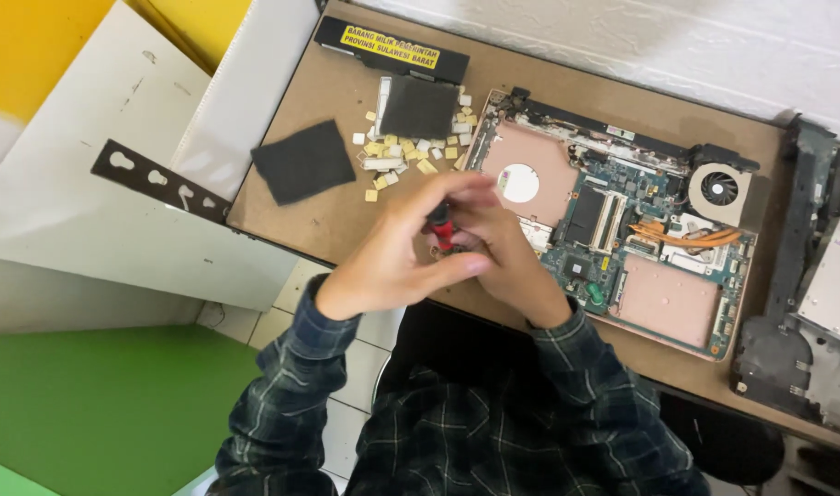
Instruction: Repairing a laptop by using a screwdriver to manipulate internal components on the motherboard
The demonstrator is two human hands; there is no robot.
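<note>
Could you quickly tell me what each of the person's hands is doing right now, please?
Left hand: fingers curled around the red-and-black screwdriver handle.
Right hand: closed against the same screwdriver handle, fingers meeting the left.

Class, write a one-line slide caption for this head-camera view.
Both hands, left hand and right hand, grip a red-and-black tool beside an opened laptop base on a brown table.

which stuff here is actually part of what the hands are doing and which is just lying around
In hand:
- left hand and right hand, closed together on a small red and black tool
- opened laptop base with bare circuit board, right beside them

Lying about:
- two dark foam pads
- heap of small pale chips
- black battery bar
- perforated metal strip
- removed dark casing
</note>
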